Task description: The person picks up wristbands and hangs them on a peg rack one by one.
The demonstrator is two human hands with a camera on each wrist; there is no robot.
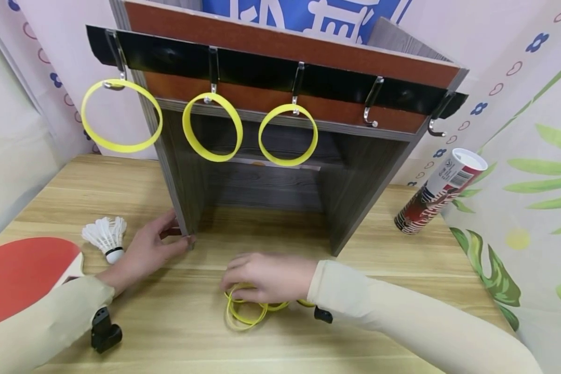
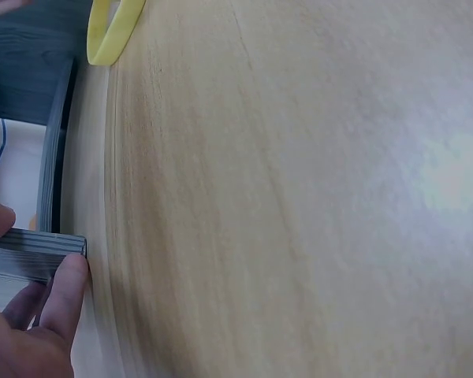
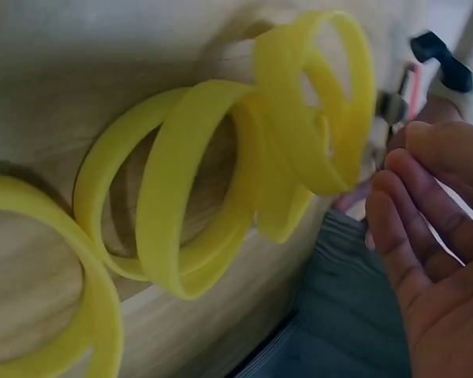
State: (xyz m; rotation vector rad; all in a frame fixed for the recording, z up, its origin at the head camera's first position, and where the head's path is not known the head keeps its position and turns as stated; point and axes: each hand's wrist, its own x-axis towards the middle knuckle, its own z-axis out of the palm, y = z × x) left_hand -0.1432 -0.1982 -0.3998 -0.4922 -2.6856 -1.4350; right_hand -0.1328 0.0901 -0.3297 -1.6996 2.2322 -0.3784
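My left hand (image 1: 150,249) grips the front lower edge of the grey wooden stand's side panel (image 1: 179,202). In the left wrist view, thumb and fingers lie on opposite sides of that panel (image 2: 39,246). Blurred in the head view, my right hand (image 1: 264,275) is over a loose pile of yellow rings (image 1: 243,317) on the table. The right wrist view shows its loosely bent fingers (image 3: 394,236) right beside a tilted ring (image 3: 319,110), with nothing seen between thumb and fingers. Other yellow rings hang from three of the stand's hooks (image 1: 213,78), the left one, the second and the middle one.
Two hooks on the right, one of them a bare hook (image 1: 371,104), carry no ring. A shuttlecock (image 1: 106,236) and a red table tennis bat (image 1: 23,275) lie left of the stand. A printed tube (image 1: 439,192) stands on the wooden table (image 1: 378,332) at right.
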